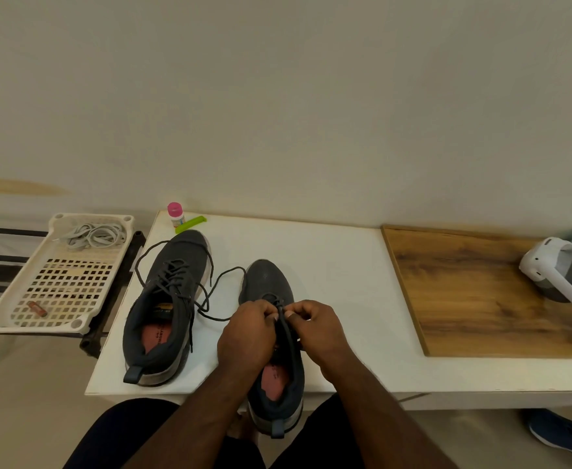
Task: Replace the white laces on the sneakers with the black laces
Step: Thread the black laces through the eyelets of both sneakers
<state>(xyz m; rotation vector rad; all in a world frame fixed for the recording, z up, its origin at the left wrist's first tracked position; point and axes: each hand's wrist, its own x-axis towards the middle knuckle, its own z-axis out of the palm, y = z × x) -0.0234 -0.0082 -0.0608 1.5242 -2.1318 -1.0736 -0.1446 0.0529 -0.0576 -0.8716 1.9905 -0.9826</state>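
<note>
Lace [286, 330] on right sneaker [271, 289] runs heel-to-toe, straight between both hands. Left hand [248, 333] & right hand [318, 333] each pinch it over the low eyelets, equally near. Left sneaker [169, 299] laced black already; white laces [93, 234] in basket [13, 299].

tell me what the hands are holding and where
Both the left hand and the right hand pinch the black lace over the near sneaker's eyelets.
</note>
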